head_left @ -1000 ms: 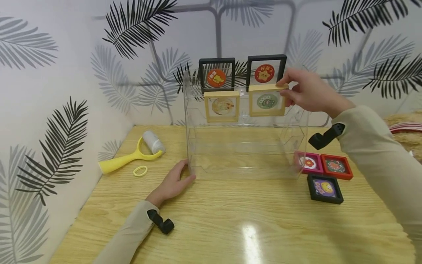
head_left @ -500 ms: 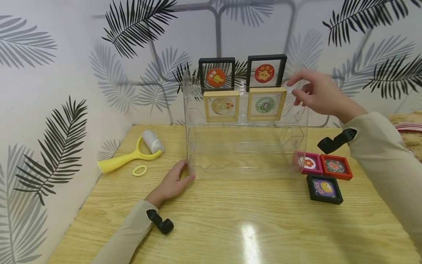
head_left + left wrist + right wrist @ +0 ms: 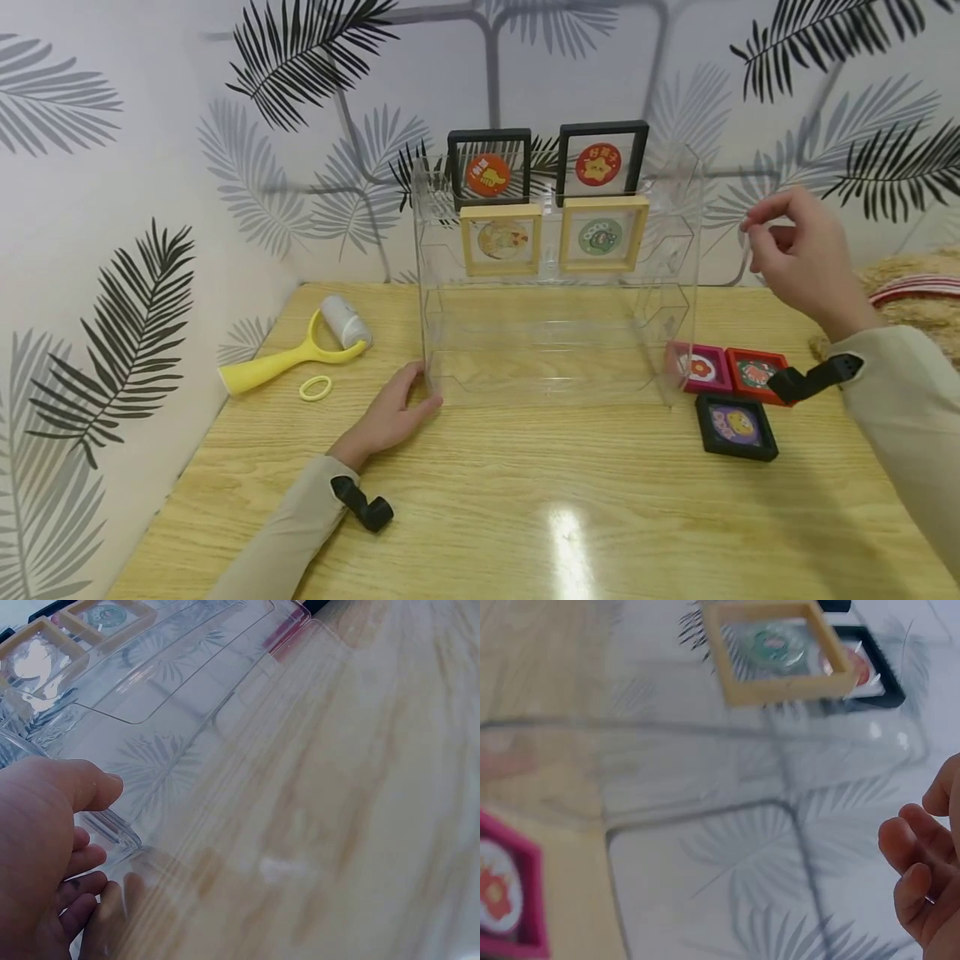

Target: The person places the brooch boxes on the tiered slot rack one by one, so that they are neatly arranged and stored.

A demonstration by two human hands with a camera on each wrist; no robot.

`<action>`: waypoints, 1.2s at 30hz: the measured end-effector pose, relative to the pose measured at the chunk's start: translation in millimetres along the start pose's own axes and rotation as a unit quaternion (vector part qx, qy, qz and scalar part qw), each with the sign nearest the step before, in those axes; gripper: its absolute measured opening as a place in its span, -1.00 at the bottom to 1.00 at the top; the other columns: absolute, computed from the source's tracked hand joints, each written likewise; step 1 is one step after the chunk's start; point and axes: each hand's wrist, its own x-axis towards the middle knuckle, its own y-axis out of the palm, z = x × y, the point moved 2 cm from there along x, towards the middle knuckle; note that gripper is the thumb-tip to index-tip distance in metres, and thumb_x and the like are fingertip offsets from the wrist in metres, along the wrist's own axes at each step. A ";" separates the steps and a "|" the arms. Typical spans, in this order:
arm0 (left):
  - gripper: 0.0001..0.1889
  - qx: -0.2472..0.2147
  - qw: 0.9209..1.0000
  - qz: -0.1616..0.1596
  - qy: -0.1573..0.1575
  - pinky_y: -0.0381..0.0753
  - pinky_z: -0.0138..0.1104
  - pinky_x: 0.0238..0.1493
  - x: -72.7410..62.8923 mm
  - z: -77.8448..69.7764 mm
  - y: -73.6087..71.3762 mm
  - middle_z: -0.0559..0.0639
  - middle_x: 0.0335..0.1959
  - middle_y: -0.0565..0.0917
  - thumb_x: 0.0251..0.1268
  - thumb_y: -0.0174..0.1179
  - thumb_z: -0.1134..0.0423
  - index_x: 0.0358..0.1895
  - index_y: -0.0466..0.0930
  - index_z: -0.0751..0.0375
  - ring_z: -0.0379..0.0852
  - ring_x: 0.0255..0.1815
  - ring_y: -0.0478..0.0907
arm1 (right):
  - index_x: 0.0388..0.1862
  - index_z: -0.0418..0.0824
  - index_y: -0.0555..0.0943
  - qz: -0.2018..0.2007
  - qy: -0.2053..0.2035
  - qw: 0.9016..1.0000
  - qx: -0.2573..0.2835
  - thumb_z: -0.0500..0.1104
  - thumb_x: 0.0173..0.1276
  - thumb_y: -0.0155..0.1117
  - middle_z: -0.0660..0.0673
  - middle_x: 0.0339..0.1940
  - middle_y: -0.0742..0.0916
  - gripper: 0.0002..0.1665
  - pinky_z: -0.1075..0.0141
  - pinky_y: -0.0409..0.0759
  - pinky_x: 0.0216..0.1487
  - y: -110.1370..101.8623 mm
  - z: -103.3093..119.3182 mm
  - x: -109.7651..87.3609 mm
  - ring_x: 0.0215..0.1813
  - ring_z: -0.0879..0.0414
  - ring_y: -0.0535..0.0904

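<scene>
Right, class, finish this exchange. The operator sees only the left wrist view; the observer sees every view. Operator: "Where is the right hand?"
Observer: The right hand is in the air to the right of the clear shelf, apart from it.
Operator: My view doesn't reach the table left of the shelf. Is any tool there?
Observer: Yes, a yellow-handled roller lies there.
Operator: I glimpse pink past the shelf's right end. What's lying there?
Observer: Three small frames: a pink frame, a red frame and a black frame.
</scene>
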 end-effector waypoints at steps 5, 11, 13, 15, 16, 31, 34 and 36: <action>-0.47 0.001 1.000 -0.001 0.002 0.25 0.09 0.34 -0.3 0.2 0.2 0.33 0.21 0.45 0.38 0.14 0.26 0.32 0.26 0.45 0.23 0.32 0.33 | 0.04 -0.31 0.49 0.046 0.036 0.997 -0.055 -0.20 0.47 0.01 0.19 -0.27 0.58 -0.73 0.38 0.28 -0.71 -0.4 -32.3 -23.9 -0.61 0.39 0.47; -0.47 0.002 1.000 -0.001 0.000 0.24 0.10 0.34 0.1 1.4 1.6 0.32 0.23 0.44 0.38 0.13 0.28 0.33 0.25 0.44 0.24 0.33 0.33 | 0.19 -0.34 0.46 0.170 0.068 0.978 -0.103 -0.21 0.46 0.09 -0.44 -0.04 0.65 -0.61 0.32 0.34 -0.71 7.6 -67.7 -51.3 -0.57 0.30 0.55; -0.47 0.000 1.000 0.002 -0.004 0.23 0.10 0.35 0.3 1.3 1.8 0.32 0.23 0.44 0.38 0.13 0.28 0.33 0.25 0.43 0.23 0.33 0.33 | 0.20 -0.35 0.46 0.210 0.070 0.970 -0.104 -0.21 0.44 0.13 -0.46 -0.03 0.65 -0.60 0.31 0.37 -0.69 11.2 -76.6 -58.8 -0.58 0.25 0.56; -0.46 -0.001 1.000 0.003 -0.006 0.24 0.10 0.35 0.5 1.3 1.8 0.32 0.23 0.44 0.39 0.13 0.27 0.33 0.25 0.43 0.23 0.33 0.33 | 0.21 -0.35 0.47 0.241 0.061 0.963 -0.102 -0.23 0.42 0.17 -0.41 -0.15 0.69 -0.58 0.32 0.33 -0.71 15.2 -83.5 -64.9 -0.64 0.22 0.51; -0.47 -0.003 1.000 0.004 -0.008 0.24 0.09 0.35 0.4 1.2 1.7 0.31 0.23 0.44 0.39 0.13 0.27 0.33 0.25 0.42 0.22 0.33 0.33 | 0.21 -0.35 0.47 0.253 0.054 0.961 -0.102 -0.23 0.40 0.20 -0.38 -0.18 0.69 -0.57 0.32 0.31 -0.72 17.3 -86.1 -67.6 -0.66 0.24 0.49; -0.48 -0.008 1.000 0.002 -0.006 0.24 0.07 0.36 1.0 -0.2 1.0 0.31 0.23 0.45 0.37 0.16 0.28 0.31 0.28 0.42 0.21 0.33 0.34 | 0.16 -0.39 0.52 0.291 -0.026 0.948 -0.127 -0.13 0.13 0.49 -0.35 -0.03 0.67 -0.34 0.32 0.49 -0.34 36.8 -94.7 -79.2 -0.37 0.16 0.46; -0.48 -0.007 1.000 0.000 -0.005 0.25 0.07 0.36 0.8 -0.2 0.7 0.32 0.22 0.45 0.36 0.16 0.29 0.30 0.28 0.43 0.21 0.33 0.34 | 0.16 -0.41 0.51 0.302 -0.017 0.944 -0.135 -0.12 0.12 0.49 -0.35 0.00 0.66 -0.33 0.21 0.56 -0.23 38.8 -93.2 -78.5 -0.25 0.05 0.52; -0.48 -0.008 1.000 0.000 -0.006 0.25 0.07 0.36 0.5 -0.4 0.3 0.32 0.22 0.45 0.37 0.16 0.29 0.30 0.28 0.43 0.21 0.32 0.34 | 0.17 -0.44 0.48 0.311 -0.012 0.940 -0.139 -0.10 0.13 0.49 -0.39 0.03 0.64 -0.29 0.06 0.59 -0.14 40.4 -92.3 -77.6 -0.15 -0.05 0.56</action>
